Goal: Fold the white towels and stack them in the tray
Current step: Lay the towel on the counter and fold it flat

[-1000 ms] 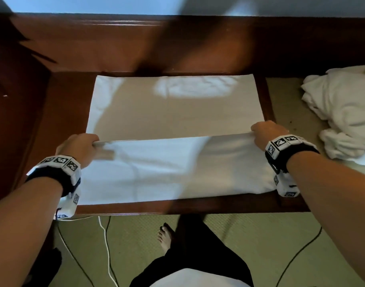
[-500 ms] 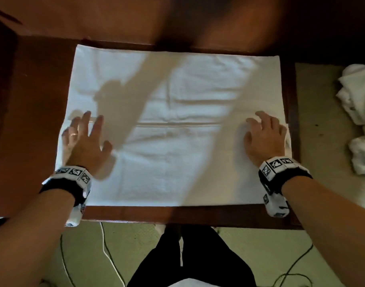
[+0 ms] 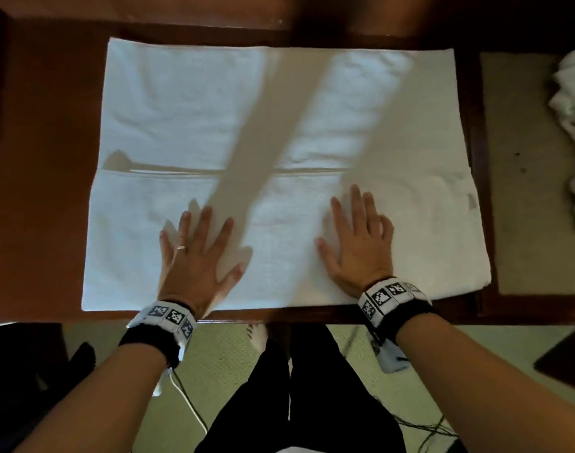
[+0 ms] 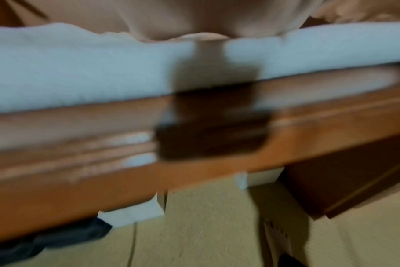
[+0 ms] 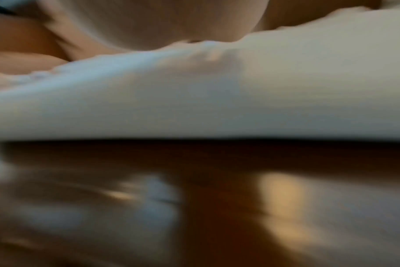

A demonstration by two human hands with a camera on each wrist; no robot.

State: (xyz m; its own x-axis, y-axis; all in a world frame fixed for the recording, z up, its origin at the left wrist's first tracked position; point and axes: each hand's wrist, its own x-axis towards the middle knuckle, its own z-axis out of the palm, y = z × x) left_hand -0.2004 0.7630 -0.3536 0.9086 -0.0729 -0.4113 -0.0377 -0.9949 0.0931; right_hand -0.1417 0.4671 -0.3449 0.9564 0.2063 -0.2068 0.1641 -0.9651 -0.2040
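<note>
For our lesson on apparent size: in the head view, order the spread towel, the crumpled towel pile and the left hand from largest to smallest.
1. Spread towel
2. Left hand
3. Crumpled towel pile, cropped by the frame, so this rank is unsure.

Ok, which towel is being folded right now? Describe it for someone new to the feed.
On the dark wooden table, find the large flat white towel filling its middle. Its near part is doubled over, and both open hands, left hand and right hand, press there. The crumpled white towels lie unfolded at far right.
</note>
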